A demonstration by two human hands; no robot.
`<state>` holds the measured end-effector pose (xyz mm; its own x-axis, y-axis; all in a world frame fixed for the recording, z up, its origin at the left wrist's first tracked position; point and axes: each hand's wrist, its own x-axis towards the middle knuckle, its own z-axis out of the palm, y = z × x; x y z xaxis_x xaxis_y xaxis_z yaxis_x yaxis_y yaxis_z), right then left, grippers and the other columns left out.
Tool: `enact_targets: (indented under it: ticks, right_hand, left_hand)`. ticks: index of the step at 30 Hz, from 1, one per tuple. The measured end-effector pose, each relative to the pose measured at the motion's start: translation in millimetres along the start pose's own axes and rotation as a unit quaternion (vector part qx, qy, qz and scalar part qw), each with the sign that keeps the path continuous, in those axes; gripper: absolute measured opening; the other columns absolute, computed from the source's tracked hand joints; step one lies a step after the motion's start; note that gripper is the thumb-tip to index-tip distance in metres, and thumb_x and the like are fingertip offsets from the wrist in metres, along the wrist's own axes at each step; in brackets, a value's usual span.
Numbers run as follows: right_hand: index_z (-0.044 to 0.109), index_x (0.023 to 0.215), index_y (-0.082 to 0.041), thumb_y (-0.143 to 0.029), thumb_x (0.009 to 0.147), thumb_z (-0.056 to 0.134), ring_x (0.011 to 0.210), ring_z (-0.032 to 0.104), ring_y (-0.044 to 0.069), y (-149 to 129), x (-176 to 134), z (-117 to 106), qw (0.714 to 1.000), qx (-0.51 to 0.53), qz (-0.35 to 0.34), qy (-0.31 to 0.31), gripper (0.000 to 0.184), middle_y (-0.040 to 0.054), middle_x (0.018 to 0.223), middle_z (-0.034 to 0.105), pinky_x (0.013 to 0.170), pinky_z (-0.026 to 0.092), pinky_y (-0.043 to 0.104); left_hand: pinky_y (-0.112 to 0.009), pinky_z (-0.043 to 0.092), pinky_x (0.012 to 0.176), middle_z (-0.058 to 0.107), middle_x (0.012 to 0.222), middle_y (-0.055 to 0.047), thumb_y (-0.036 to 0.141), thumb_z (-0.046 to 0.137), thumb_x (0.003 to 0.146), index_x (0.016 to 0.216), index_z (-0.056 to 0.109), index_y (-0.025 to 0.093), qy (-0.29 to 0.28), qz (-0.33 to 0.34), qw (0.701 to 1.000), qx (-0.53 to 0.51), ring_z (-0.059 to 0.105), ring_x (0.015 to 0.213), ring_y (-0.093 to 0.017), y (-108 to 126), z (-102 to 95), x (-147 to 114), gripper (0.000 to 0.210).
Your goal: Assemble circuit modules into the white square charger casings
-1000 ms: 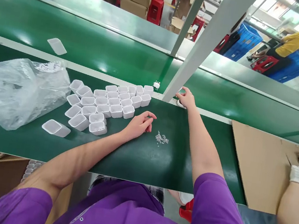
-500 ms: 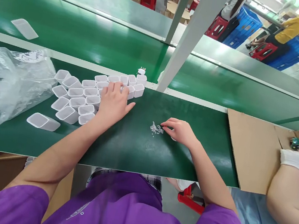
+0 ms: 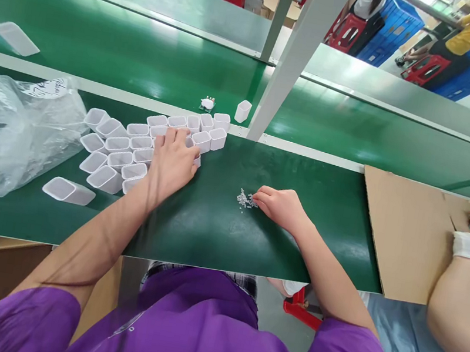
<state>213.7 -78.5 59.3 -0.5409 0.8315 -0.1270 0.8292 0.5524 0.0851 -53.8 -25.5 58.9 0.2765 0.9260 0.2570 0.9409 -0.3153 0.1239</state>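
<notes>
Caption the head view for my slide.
Left hand rests on white plastic shells; right hand touches tiny clear parts.

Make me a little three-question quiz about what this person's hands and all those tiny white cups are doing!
1. True or false: the left hand lies on the cluster of white cups.
2. What do the right hand's fingers touch? A) the clear plastic bag B) the little pile of clear bits C) the cardboard sheet
3. Fill in: one cup stands alone on the far belt, beside the grey ____.

Key
1. True: its palm covers the cluster's right edge.
2. B: the fingertips rest at the pile on the green belt.
3. Post.
</notes>
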Motion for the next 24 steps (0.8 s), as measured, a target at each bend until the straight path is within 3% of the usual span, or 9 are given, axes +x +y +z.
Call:
enact_targets:
  ticks: [4, 8, 10, 12, 15, 17, 21, 24]
  right_hand:
    - [0.067, 0.083, -0.017, -0.011, 0.099, 0.048, 0.058, 0.057, 0.013, -1.8, 2.0, 1.4, 0.999, -0.034, -0.029, -0.006, 0.026, 0.0033, 0.083, 0.065, 0.049, 0.019, 0.028]
    - [0.066, 0.083, -0.016, -0.015, 0.098, 0.049, 0.054, 0.053, 0.012, 0.1, 3.3, 3.5, 0.995, 0.066, -0.028, 0.067, 0.023, 0.0037, 0.084, 0.065, 0.048, 0.021, 0.027]
    - [0.065, 0.087, -0.017, -0.018, 0.098, 0.050, 0.058, 0.055, 0.012, 0.2, 4.7, 0.1, 0.982, 0.143, -0.018, 0.119, 0.019, 0.0030, 0.087, 0.066, 0.050, 0.030, 0.024]
    - [0.064, 0.089, -0.018, -0.022, 0.098, 0.050, 0.066, 0.057, 0.012, -2.2, 6.6, -6.6, 0.957, 0.229, -0.018, 0.175, 0.017, 0.0027, 0.088, 0.066, 0.055, 0.038, 0.021]
    - [0.062, 0.086, -0.018, -0.032, 0.099, 0.054, 0.058, 0.052, 0.011, -11.4, 8.7, -17.0, 0.877, 0.407, -0.026, 0.255, 0.020, 0.0021, 0.085, 0.064, 0.050, 0.038, 0.021]
    - [0.061, 0.085, -0.018, -0.040, 0.098, 0.057, 0.046, 0.041, 0.007, -19.7, 8.7, -19.9, 0.823, 0.502, -0.012, 0.266, 0.026, 0.0015, 0.085, 0.063, 0.042, 0.032, 0.021]
    - [0.063, 0.086, -0.018, -0.046, 0.096, 0.062, 0.041, 0.035, 0.004, -33.0, 6.0, -14.8, 0.771, 0.574, 0.023, 0.276, 0.030, 0.0012, 0.084, 0.061, 0.037, 0.027, 0.022]
    - [0.065, 0.089, -0.018, -0.042, 0.097, 0.062, 0.044, 0.040, 0.006, -36.0, 3.4, -9.7, 0.762, 0.563, 0.037, 0.317, 0.025, 0.0020, 0.085, 0.063, 0.038, 0.032, 0.021]
  left_hand:
    - [-0.050, 0.043, 0.095, 0.056, 0.127, -0.012, 0.023, 0.061, 0.078, 0.071, 0.064, 0.018, -0.007, 0.023, 0.996, -0.091, 0.047, 0.118, -0.033, 7.6, -0.2, 3.8, 0.009]
    - [-0.040, 0.050, 0.082, 0.064, 0.091, -0.005, 0.032, 0.061, 0.079, 0.074, 0.053, 0.019, -0.058, 0.001, 0.956, -0.289, 0.058, 0.084, -0.021, 14.1, -0.7, 8.2, 0.016]
    - [-0.035, 0.053, 0.071, 0.061, 0.080, -0.001, 0.039, 0.064, 0.077, 0.078, 0.049, 0.020, -0.097, -0.043, 0.897, -0.429, 0.060, 0.075, -0.018, 18.1, 0.9, 9.1, 0.024]
    - [-0.031, 0.055, 0.064, 0.062, 0.079, 0.001, 0.042, 0.071, 0.072, 0.082, 0.045, 0.021, -0.124, -0.090, 0.802, -0.577, 0.064, 0.077, -0.018, 23.6, 3.0, 8.6, 0.035]
    - [-0.029, 0.058, 0.063, 0.066, 0.086, 0.001, 0.037, 0.078, 0.065, 0.093, 0.043, 0.022, -0.140, -0.157, 0.654, -0.727, 0.068, 0.081, -0.018, 33.9, 4.3, 5.3, 0.047]
    - [-0.032, 0.061, 0.068, 0.068, 0.091, 0.000, 0.034, 0.080, 0.065, 0.103, 0.046, 0.022, -0.145, -0.187, 0.589, -0.773, 0.069, 0.082, -0.018, 40.9, 3.8, 1.5, 0.052]
    - [-0.036, 0.060, 0.081, 0.069, 0.102, -0.004, 0.030, 0.078, 0.068, 0.114, 0.056, 0.021, -0.163, -0.199, 0.517, -0.816, 0.069, 0.092, -0.019, 52.4, 4.5, -7.4, 0.053]
    - [-0.036, 0.058, 0.085, 0.070, 0.104, -0.006, 0.031, 0.079, 0.067, 0.110, 0.063, 0.018, -0.200, -0.176, 0.520, -0.811, 0.067, 0.094, -0.021, 57.4, 7.8, -12.8, 0.047]
